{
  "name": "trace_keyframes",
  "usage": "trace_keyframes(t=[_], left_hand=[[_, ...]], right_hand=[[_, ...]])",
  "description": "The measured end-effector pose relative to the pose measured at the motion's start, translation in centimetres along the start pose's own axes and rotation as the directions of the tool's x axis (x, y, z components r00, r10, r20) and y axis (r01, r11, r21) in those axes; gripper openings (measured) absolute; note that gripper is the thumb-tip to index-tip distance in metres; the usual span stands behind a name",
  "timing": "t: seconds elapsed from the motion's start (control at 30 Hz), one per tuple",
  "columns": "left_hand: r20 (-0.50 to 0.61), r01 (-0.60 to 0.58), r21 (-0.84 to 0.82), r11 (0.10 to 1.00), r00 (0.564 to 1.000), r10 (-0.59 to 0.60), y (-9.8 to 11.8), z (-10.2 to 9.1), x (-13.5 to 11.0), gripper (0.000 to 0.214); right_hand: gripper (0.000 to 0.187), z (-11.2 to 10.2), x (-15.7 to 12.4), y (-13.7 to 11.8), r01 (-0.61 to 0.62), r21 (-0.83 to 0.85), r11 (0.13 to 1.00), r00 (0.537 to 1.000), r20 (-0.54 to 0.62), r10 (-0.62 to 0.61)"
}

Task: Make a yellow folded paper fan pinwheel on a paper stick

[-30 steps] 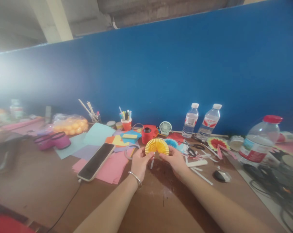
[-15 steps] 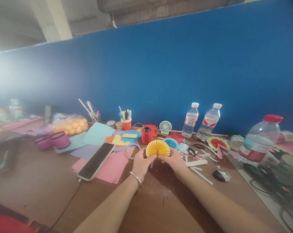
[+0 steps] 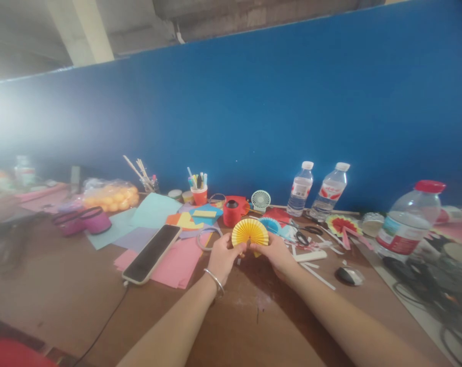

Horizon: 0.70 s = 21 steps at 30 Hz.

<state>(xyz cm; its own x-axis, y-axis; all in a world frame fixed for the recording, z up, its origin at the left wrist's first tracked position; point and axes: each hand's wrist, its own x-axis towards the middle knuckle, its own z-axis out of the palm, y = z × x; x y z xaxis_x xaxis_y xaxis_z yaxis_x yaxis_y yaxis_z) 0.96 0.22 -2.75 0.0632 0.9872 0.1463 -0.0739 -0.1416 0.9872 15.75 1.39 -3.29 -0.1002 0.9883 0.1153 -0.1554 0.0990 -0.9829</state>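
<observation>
Between my hands, a yellow pleated paper fan point(image 3: 250, 232) is spread into a half-round, raised over the table. My left hand point(image 3: 224, 257) pinches its lower left edge, with a silver bangle on that wrist. On the opposite side, my right hand point(image 3: 277, 254) grips the lower right edge, thumbs almost meeting at the fan's base. Just behind stands a red roll point(image 3: 231, 214) with a black top. A blue pleated paper fan point(image 3: 270, 225) lies behind my right hand, partly covered by the yellow one.
To the left, a phone point(image 3: 152, 254) rests on pink paper point(image 3: 181, 262). Scissors point(image 3: 303, 237), paper strips and a computer mouse point(image 3: 349, 276) lie to the right. Water bottles point(image 3: 300, 191) stand at the back, a larger bottle point(image 3: 409, 224) farther right. A pen cup point(image 3: 199, 193) is behind.
The yellow fan has shifted very slightly right and tilted a little in my fingers. Both hands keep their hold. At the far left, a blurred shape has moved.
</observation>
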Motion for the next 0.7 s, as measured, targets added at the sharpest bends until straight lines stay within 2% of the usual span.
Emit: trace_keyframes(t=[0.13, 0.4, 0.57, 0.7], left_hand=[[0.021, -0.006, 0.011, 1.0, 1.0, 0.006, 0.0, -0.1, 0.0, 0.026], [0.029, -0.115, 0.169, 0.979, 0.993, 0.112, -0.1, -0.4, 0.2, 0.027], [0.032, -0.085, 0.179, 0.98, 0.996, 0.081, 0.2, -0.4, 0.1, 0.031], [0.029, -0.037, 0.144, 0.989, 0.999, 0.033, 0.9, -0.1, -0.1, 0.024]], right_hand=[[0.034, -0.2, 0.2, 0.0, -0.004, 0.054, 0.999, 0.999, 0.033, 0.002], [0.038, -0.1, 0.0, -0.4, -0.023, 0.072, 0.997, 0.998, 0.053, 0.019], [0.04, 0.0, -0.2, -0.5, -0.008, 0.023, 1.0, 0.997, 0.075, 0.007], [0.04, -0.1, -0.1, -0.6, 0.007, -0.031, 0.999, 0.999, 0.042, -0.006]])
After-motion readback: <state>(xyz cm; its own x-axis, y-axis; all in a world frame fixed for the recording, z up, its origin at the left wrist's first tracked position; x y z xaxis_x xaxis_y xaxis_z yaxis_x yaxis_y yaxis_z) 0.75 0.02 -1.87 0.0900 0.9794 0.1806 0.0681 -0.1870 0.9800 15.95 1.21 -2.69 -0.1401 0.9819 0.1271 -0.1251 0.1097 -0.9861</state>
